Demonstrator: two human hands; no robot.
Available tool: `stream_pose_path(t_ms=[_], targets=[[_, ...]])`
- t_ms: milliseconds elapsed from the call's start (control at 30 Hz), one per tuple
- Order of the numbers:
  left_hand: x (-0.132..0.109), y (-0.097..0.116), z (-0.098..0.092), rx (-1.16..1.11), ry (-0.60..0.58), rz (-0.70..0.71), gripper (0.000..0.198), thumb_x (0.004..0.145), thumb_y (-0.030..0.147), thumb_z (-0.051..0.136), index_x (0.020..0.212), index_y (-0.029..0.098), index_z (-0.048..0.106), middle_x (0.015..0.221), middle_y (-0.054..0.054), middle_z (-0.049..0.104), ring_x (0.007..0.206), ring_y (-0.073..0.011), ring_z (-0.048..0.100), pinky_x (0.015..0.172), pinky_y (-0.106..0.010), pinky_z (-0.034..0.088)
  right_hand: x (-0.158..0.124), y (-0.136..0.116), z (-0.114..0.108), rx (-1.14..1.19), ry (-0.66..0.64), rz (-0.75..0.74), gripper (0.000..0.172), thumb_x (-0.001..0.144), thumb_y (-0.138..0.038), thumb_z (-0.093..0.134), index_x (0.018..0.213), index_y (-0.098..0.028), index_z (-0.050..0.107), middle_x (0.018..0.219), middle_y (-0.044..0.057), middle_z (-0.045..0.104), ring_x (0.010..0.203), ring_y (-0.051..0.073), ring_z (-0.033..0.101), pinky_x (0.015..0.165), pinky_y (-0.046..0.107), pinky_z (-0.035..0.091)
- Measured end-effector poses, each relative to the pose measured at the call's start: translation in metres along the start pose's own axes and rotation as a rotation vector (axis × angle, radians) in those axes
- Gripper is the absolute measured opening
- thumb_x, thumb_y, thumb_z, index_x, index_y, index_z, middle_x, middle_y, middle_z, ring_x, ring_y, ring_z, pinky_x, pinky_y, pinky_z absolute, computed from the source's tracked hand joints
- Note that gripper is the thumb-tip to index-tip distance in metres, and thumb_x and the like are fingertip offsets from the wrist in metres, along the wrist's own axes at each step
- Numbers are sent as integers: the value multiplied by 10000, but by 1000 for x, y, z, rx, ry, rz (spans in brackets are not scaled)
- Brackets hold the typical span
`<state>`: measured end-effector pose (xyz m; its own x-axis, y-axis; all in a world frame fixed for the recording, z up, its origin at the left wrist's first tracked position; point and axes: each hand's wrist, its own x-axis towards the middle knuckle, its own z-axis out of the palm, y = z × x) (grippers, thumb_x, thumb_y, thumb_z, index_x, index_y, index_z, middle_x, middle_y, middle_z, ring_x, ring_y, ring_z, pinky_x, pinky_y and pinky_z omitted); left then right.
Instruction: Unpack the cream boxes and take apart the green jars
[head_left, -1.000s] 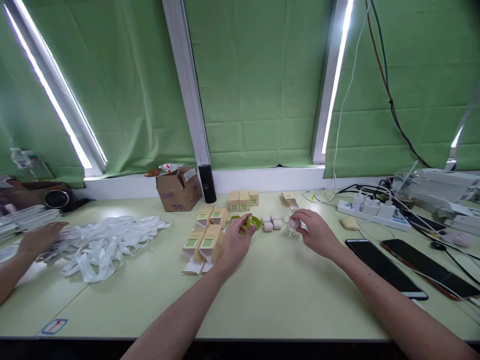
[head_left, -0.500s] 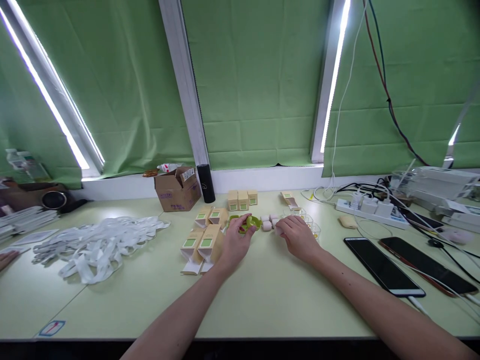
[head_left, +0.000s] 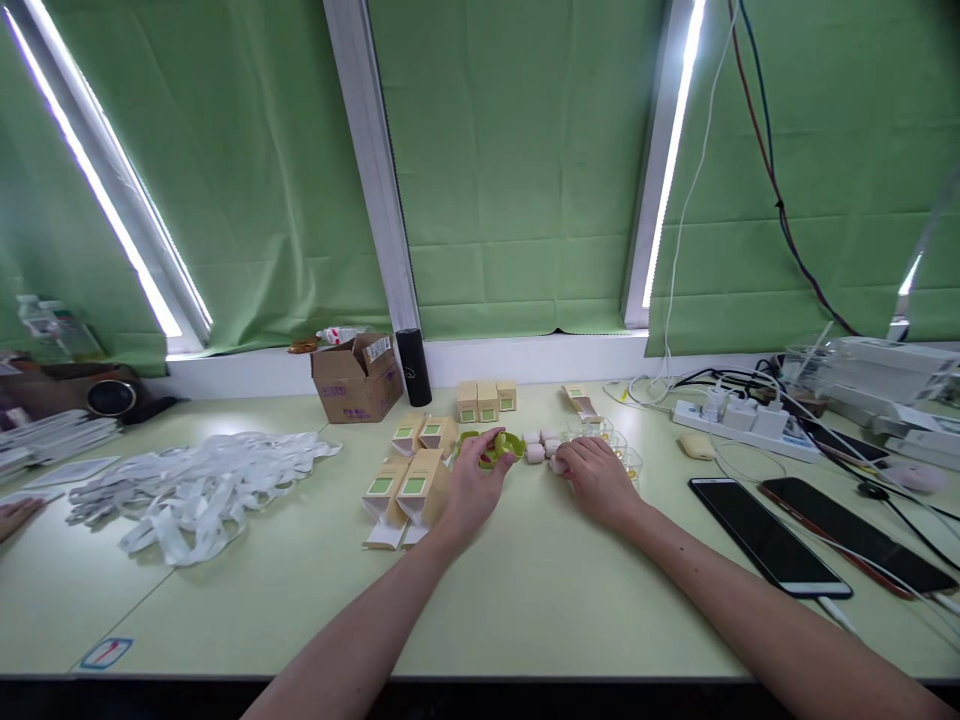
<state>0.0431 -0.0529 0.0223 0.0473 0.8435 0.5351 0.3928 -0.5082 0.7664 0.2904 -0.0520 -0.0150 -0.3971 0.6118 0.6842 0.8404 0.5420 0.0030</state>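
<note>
Left hand: the hand (head_left: 476,485) is partly curled, thumb and fingers closed on a small green piece (head_left: 511,445) just above the table's middle.
Right hand: the hand (head_left: 600,480) is palm down, fingers bent and close together, fingertips on a pale pink piece (head_left: 558,466); whether gripped or only touched, I cannot tell.
Pink cluster: similar pale pink pieces (head_left: 535,454) sit between the hands.
Clear cups: several transparent cups (head_left: 634,463) stand just beyond the right hand.
Cartons: small tan boxes (head_left: 424,485) stand just left of the left hand.
</note>
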Motion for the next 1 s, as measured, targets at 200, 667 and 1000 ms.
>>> stream_pose_path(t_ms=[200, 667, 1000], targets=[[0, 2, -2, -2, 8, 24, 402, 893, 342, 711, 1282, 244, 699, 1124, -72, 704, 940, -193, 650, 883, -347, 558, 1, 1, -9, 28, 5, 51, 319, 790, 7, 607, 1028, -203, 633, 1057, 88, 729, 1041, 280, 621, 901, 386, 422], [-1, 3, -1, -17, -2, 12, 399, 898, 342, 710, 1285, 248, 698, 1117, -74, 704, 994, -211, 654, 900, -360, 555, 1, 0, -12, -19, -49, 71, 308, 774, -28, 677, 1025, -208, 668, 1112, 75, 753, 1089, 289, 624, 961, 422, 425], [2, -1, -1, -226, -67, -59, 441, 841, 322, 783, 1259, 241, 668, 1252, -98, 724, 1168, -250, 675, 994, -401, 528, 6, 4, -23, -2, 138, 48, 367, 812, -49, 596, 1144, -203, 633, 1131, 108, 726, 1116, 313, 604, 949, 448, 459]])
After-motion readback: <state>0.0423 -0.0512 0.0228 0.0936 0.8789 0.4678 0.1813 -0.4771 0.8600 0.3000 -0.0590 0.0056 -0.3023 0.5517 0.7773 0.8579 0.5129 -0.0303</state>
